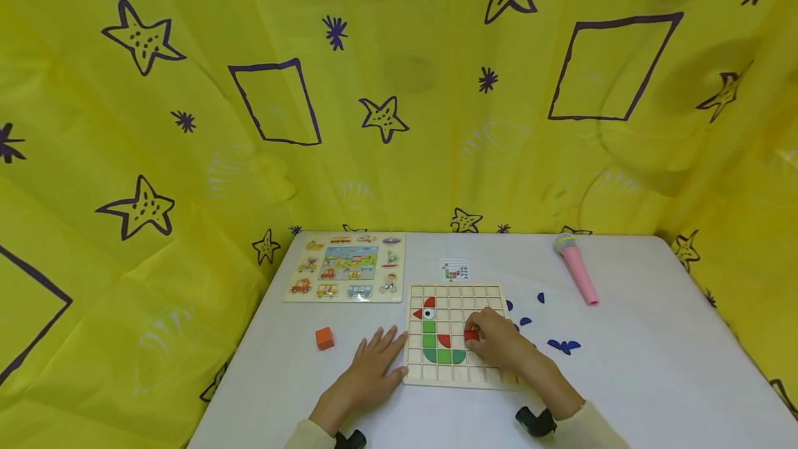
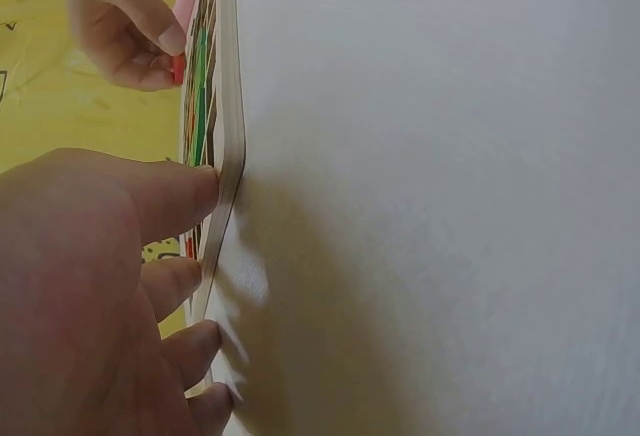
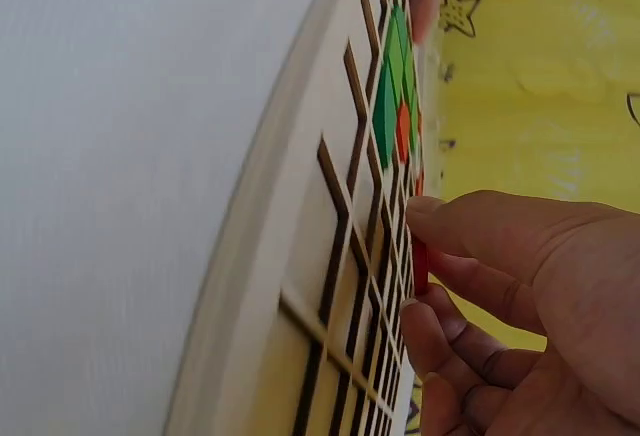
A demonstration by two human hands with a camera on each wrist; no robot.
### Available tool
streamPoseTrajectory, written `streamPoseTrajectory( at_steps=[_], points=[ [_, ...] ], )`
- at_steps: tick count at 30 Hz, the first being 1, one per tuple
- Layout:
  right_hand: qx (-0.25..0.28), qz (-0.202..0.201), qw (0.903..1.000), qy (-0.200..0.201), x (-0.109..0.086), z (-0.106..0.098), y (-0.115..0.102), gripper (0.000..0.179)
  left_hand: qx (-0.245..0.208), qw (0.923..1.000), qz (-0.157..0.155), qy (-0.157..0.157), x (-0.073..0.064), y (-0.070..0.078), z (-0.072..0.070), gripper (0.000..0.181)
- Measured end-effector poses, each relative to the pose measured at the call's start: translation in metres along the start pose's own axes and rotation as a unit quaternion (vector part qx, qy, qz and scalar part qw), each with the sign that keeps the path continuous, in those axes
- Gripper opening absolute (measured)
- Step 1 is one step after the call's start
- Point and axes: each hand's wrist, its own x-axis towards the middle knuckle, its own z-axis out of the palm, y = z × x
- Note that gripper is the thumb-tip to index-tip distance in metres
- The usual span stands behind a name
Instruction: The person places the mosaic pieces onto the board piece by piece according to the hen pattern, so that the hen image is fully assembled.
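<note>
red piece [image 1: 472, 335], pinched in your right hand [image 1: 499, 344] over the board [image 1: 416, 370], right of middle, could land crooked if tilted; your left hand [image 1: 373, 370], fingers spread at the board's left edge, might shove it by pressing.

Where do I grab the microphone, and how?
Probably the middle of its pink handle, from above and the near side, with fingers across it. The microphone lies flat, with the long, slim handle pointing toward the person and the wider head toward the curtain.
</note>
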Motion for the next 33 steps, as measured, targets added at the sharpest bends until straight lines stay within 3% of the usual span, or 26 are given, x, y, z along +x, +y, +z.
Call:
streamPoseTrajectory(
  at_steps=[8,26,33],
  points=[
    [0.008,-0.001,0.9998,-0.020,0.002,0.011,-0.012,0.018,-0.002,1.0000,-0.006,-0.002,0.000,-0.001,0.001,0.067],
    [0.021,-0.047,0.9986,-0.016,0.004,0.006,-0.017,0.012,-0.001,1.0000,-0.004,-0.001,0.000,0.001,-0.001,0.067],
    [0.036,-0.047,0.9980,-0.022,0.006,0.006,-0.016,0.008,0.002,1.0000,-0.003,0.000,0.001,-0.001,0.000,0.067]
  ],
)
